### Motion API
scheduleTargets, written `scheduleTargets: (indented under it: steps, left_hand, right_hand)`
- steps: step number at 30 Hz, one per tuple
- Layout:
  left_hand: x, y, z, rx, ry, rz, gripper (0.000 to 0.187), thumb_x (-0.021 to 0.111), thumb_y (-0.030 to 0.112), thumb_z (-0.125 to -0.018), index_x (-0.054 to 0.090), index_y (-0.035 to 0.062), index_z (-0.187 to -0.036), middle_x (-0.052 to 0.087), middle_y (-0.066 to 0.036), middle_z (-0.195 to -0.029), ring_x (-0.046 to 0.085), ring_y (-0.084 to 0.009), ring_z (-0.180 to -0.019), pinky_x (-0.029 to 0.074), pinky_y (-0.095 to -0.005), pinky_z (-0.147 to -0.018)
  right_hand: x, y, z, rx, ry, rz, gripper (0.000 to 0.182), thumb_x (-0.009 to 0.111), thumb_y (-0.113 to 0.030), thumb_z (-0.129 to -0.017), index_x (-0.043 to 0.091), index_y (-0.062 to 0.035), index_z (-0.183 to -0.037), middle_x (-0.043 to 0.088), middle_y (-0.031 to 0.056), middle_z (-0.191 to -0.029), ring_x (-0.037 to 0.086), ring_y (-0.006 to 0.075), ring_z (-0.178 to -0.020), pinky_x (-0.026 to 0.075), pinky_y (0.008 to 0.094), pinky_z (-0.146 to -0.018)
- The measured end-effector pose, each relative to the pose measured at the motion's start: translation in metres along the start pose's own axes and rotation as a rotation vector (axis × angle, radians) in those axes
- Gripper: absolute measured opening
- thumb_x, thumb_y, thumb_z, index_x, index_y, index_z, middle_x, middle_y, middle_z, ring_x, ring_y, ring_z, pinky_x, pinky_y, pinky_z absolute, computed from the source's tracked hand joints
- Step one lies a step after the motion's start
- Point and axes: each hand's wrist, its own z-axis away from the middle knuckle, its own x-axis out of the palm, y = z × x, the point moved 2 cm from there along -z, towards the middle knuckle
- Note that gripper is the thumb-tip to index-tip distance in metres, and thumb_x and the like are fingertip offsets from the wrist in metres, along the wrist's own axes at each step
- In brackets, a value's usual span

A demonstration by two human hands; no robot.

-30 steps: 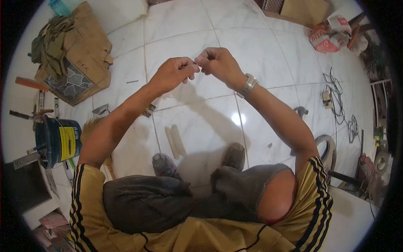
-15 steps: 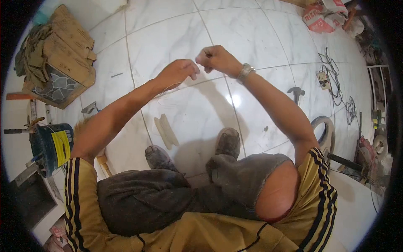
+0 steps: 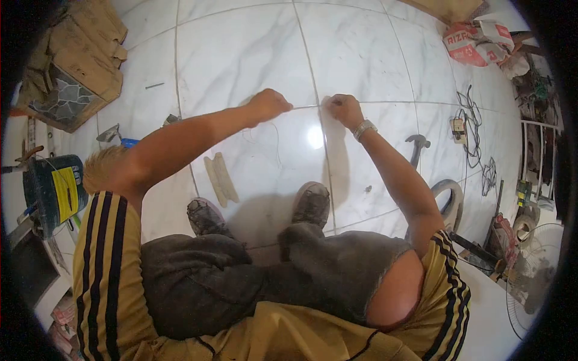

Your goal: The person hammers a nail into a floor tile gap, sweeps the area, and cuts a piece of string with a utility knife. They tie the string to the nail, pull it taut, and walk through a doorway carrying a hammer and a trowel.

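Observation:
My left hand (image 3: 269,106) is raised over the white tiled floor with its fingers closed. A thin pale string (image 3: 277,144) hangs below it in a loose curve. To the right, apart from it, my right hand (image 3: 345,111) is pinched closed, with a watch (image 3: 364,129) on its wrist. Whatever lies between those fingertips is too small to make out. Below my left forearm, a pale notched strip (image 3: 221,179) lies on the tiles near my shoe (image 3: 208,218).
A hammer (image 3: 416,149) and coiled cables (image 3: 471,129) lie to the right. A fan (image 3: 534,277) stands lower right. Cardboard boxes (image 3: 90,54) are at upper left, a dark bucket (image 3: 54,192) at far left. A red and white bag (image 3: 469,45) lies upper right.
My hands have moved farther apart, the right one to the right and down. The view has shifted, bringing the fan into sight and more of the string under my left hand.

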Motion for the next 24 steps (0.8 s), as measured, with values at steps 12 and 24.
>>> scheduleTargets:
  steps: [12,24]
  left_hand:
    - [-0.035,-0.033,-0.067,0.169,0.123,-0.629,0.038,0.071,0.037,-0.084,0.075,0.0004,-0.091,0.073,-0.018,-0.096,0.068,-0.0328,-0.094,0.053,-0.0419,-0.085]
    - [-0.062,0.002,-0.093,0.099,0.231,-0.652,0.036,0.069,0.030,-0.078,0.072,-0.0049,-0.086,0.071,-0.028,-0.091,0.070,-0.0415,-0.088,0.057,-0.0471,-0.080]
  right_hand:
    - [0.016,-0.013,0.010,-0.049,0.108,-0.014,0.019,0.070,-0.019,-0.086,0.072,-0.0045,-0.099,0.072,0.0181,-0.098,0.070,0.0335,-0.090,0.055,0.0401,-0.082]
    - [0.016,-0.023,0.023,-0.167,-0.005,0.165,0.023,0.061,-0.016,-0.093,0.071,-0.0094,-0.113,0.065,0.0174,-0.111,0.066,0.0358,-0.095,0.054,0.0436,-0.086]
